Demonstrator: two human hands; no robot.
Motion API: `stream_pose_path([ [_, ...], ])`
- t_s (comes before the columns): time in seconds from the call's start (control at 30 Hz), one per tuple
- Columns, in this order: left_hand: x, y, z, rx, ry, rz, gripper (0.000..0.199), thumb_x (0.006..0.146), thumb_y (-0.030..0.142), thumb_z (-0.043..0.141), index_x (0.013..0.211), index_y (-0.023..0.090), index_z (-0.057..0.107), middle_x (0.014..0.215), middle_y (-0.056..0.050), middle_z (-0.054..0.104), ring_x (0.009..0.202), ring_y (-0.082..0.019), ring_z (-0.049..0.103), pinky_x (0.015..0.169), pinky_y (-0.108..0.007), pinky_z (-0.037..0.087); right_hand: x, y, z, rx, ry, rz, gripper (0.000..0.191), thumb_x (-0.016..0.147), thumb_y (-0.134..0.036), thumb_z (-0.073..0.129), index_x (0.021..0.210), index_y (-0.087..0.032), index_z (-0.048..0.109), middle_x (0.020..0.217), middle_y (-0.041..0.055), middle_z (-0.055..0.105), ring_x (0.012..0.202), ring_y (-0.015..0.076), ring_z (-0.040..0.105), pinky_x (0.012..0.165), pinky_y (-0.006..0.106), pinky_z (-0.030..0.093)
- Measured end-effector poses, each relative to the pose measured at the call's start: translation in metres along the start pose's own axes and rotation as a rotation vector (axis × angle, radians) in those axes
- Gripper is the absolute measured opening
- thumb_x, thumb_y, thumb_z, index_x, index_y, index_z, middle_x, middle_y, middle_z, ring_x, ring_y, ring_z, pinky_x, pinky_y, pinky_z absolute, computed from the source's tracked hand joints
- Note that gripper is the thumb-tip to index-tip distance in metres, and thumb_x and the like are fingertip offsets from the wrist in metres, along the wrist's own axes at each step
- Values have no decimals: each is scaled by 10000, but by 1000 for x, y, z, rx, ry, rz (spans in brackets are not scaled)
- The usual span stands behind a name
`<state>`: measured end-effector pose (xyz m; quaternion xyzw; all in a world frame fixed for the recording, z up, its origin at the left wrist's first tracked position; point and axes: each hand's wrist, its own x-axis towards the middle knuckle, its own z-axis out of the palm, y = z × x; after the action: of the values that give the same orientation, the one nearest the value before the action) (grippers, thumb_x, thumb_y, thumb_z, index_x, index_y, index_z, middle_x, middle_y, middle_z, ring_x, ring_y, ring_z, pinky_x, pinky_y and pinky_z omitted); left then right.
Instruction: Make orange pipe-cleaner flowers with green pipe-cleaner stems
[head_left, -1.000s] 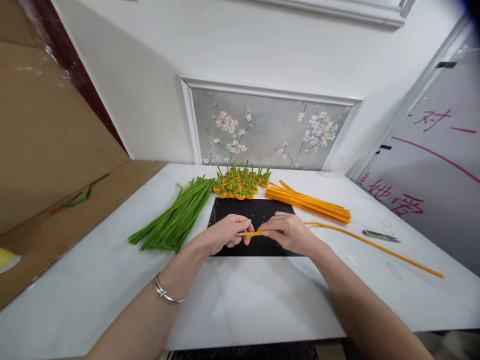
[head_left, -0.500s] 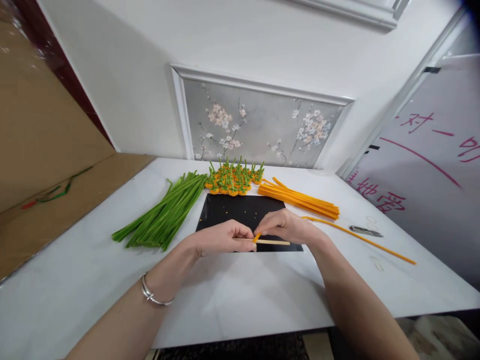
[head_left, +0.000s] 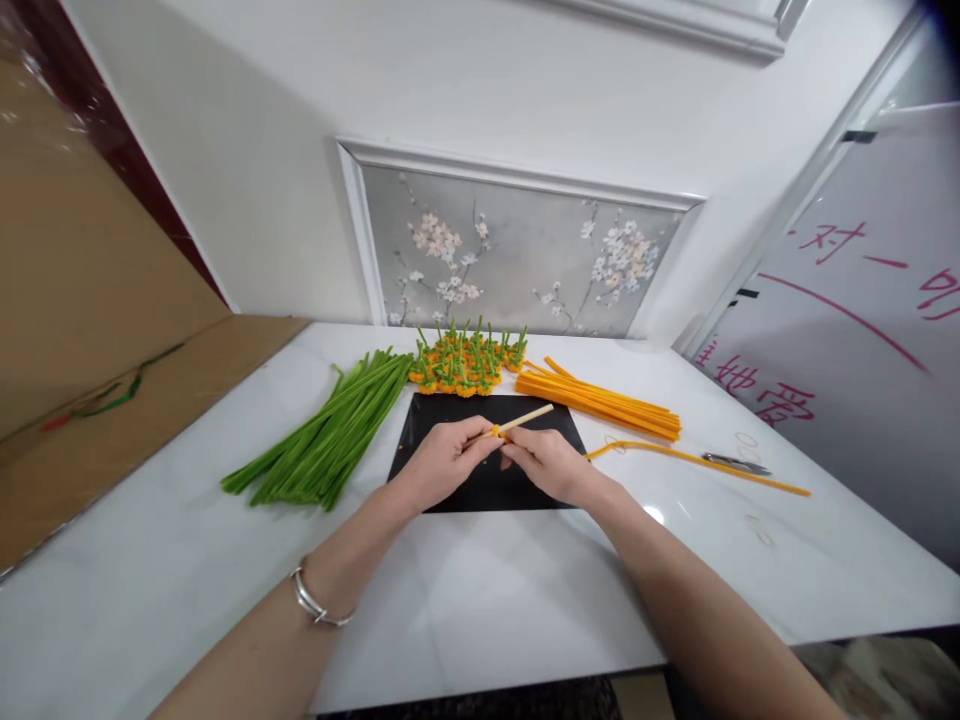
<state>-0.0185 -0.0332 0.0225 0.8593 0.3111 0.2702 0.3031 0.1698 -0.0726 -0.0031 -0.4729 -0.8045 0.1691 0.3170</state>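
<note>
Pinching the stick near the middle of the frame, we have the thumb and fingers of our left hand closed on it, just beside a small orange coil wrapped around it. The stick's bare end points up and to the right. We hold our right hand with its fingertips drawn together against the coil's lower right side; its palm hides exactly what it grips. From behind that hand an orange strand runs to the right of the frame. Both our hands are over the black mat, on the white table. Above the mat we see orange and green flowers, with the green stems to their left and the orange stems to their right. Farther right lie the snips, near some thin pale rings. We wear a silver bracelet on our left wrist.
</note>
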Motion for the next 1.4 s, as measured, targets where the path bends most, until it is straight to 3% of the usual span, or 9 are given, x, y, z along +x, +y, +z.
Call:
stream_pose_path([
  [0.2,6,-16,6,343,144,33,267,926,337,442,846,197,656,852,-27,647,796,-169,575,695,-251,375,6,0,13,-127,-27,39,170,943,-143,409,884,-189,561,792,14,703,744,135,664,704,227,475],
  [0.4,9,-19,10,232,130,-66,302,913,332,453,1135,232,631,950,-23,711,788,-178,622,671,-240,395,6,0,16,-238,-39,76,107,931,-163,450,941,-182,554,785,29,697,748,153,669,674,228,456],
  [0.57,10,-28,5,102,116,-57,310,901,376,458,1010,188,680,893,-15,703,718,-155,589,647,-225,388,3,-5,15,-363,-53,79,101,925,-181,465,942,-197,563,792,26,689,720,157,655,600,224,406],
  [0.8,9,-30,3,295,74,-92,286,927,376,399,879,219,632,677,7,608,611,-156,541,559,-237,307,2,-11,8,-548,-6,91,186,952,-235,436,879,-210,605,798,45,673,693,178,630,521,251,303],
  [1.07,8,-22,2,450,-10,-74,257,929,331,411,893,221,642,758,-32,676,700,-188,608,609,-250,337,2,-7,-6,-725,154,-135,182,957,-242,478,926,-241,657,868,24,668,766,148,577,612,266,324],
  [1.2,6,-18,2,511,-15,-57,257,918,341,440,882,226,668,772,-37,700,700,-198,623,597,-257,322,5,-11,-11,-710,147,-182,170,945,-226,502,934,-257,669,870,13,664,760,140,567,626,261,336],
  [1.4,2,-10,2,535,-65,69,230,886,327,496,798,228,685,704,-21,690,642,-183,611,572,-263,284,12,-8,-20,-464,206,-84,150,907,-306,568,985,-264,689,970,13,684,854,145,615,700,230,421],
])
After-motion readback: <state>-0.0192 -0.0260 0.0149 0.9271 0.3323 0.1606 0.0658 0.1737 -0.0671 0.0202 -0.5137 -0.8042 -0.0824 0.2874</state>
